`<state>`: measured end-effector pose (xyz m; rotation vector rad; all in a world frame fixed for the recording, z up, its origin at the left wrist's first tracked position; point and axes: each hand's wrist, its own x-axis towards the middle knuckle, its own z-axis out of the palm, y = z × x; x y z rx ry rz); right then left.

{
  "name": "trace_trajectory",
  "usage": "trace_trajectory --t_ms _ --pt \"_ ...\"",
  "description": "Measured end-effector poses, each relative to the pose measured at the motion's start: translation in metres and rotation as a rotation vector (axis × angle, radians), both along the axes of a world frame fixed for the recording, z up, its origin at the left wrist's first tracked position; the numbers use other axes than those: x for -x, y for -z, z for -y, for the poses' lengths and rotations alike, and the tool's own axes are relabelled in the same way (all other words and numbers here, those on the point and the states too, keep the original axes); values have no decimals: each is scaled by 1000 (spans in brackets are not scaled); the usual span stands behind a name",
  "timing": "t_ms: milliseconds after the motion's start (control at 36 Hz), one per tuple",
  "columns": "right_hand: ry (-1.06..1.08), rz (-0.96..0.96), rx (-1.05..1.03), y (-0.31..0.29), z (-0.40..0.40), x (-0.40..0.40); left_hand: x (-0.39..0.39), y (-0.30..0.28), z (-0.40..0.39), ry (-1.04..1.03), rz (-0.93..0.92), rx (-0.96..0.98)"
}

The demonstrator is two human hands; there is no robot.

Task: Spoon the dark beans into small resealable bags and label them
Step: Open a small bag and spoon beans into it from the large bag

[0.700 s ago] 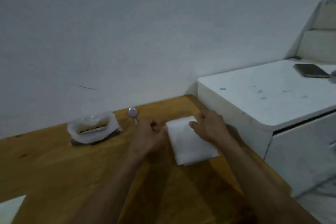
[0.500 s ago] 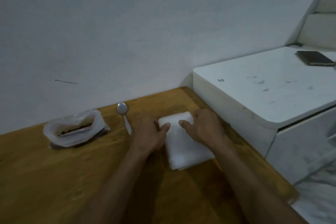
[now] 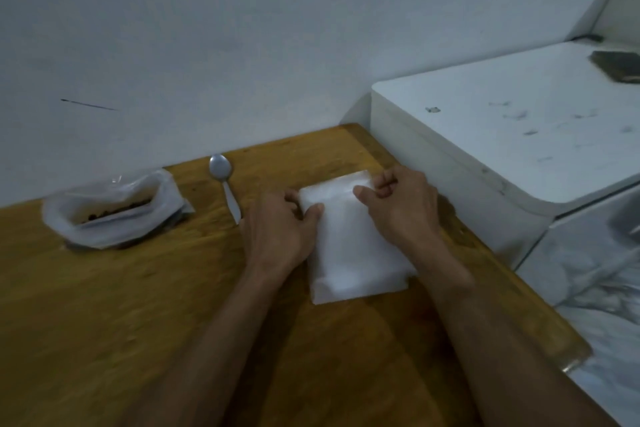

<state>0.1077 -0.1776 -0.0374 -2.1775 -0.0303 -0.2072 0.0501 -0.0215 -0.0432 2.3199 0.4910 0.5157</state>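
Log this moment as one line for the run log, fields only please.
step: opening white packet | left hand: grips packet's far left corner | right hand: pinches far edge | spoon: untouched on table | bag of dark beans: open

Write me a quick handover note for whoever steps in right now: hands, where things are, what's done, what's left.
Left hand and right hand both pinch the far end of the white stack of bags, flat on the wooden table.
Open bag of dark beans sits far left; spoon lies between it and the stack, untouched.
Done: nothing filled or labelled in view.
Left: separate a bag, spoon beans in, seal, label. No labels or pen visible.
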Motion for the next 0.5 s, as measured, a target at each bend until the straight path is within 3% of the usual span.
trace_trajectory --t_ms 306,500 --pt "-126 -126 -305 -10 9 5 2 -13 0 -27 40 332" --pt "-176 -86 -462 -35 13 13 9 -35 3 32 160 660"
